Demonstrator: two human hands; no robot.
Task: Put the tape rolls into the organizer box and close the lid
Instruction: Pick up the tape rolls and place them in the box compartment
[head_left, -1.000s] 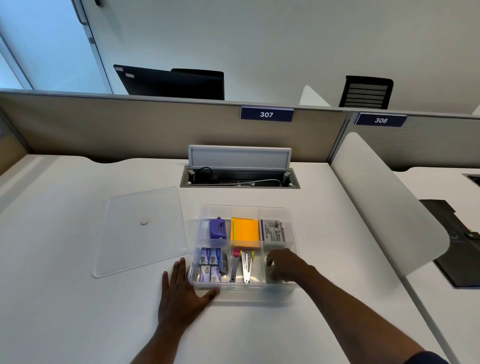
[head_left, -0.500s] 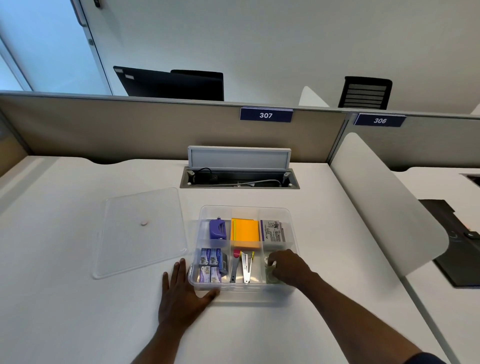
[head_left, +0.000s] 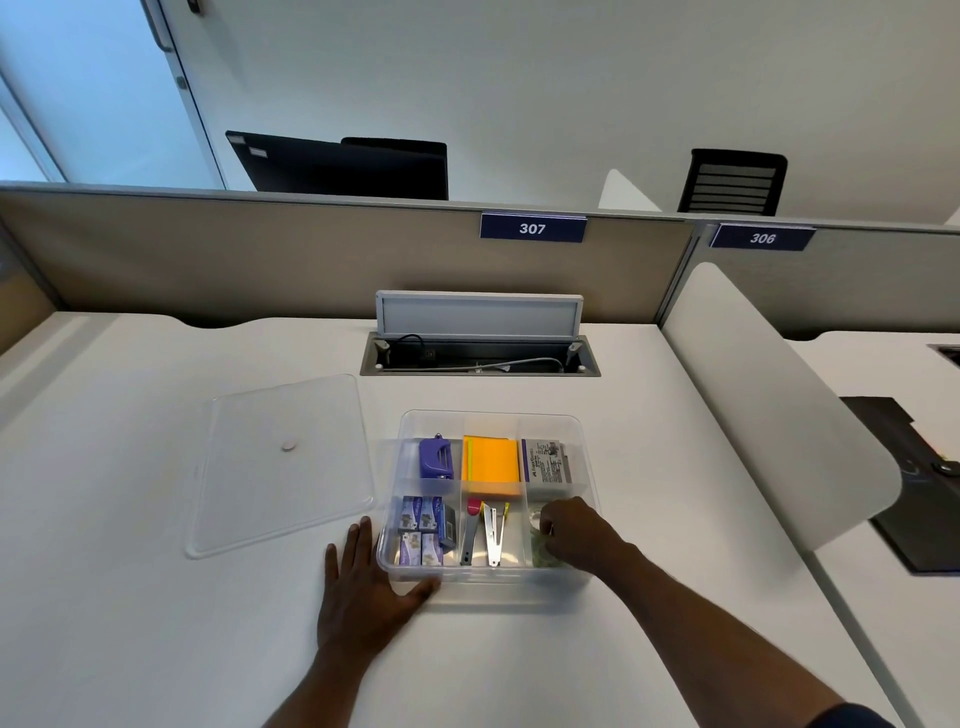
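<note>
On a white desk a clear plastic organizer box sits open, divided into six compartments in two rows. Its far row holds a purple hole punch at the left, an orange pad of sticky notes in the middle and a grey-and-white labelled box at the right. In the near row, small purple-and-white staple boxes fill the left compartment, and the middle one has a red-ended metal tool beside a metal staple remover. The near right compartment holds the tape rolls, clear and greenish, only partly visible under the right hand. That hand reaches into this compartment with fingers curled down over the rolls; whether they are pinched on a roll or merely touching cannot be told. The left hand lies flat and spread on the desk at the box's near left corner, the thumb against the near wall and the fingers along the left wall. The transparent lid lies flat on the desk just left of the box, apart from it. Farther back, a cable tray is set into the desk with its flap raised, below a partition carrying a sign reading 307.
</note>
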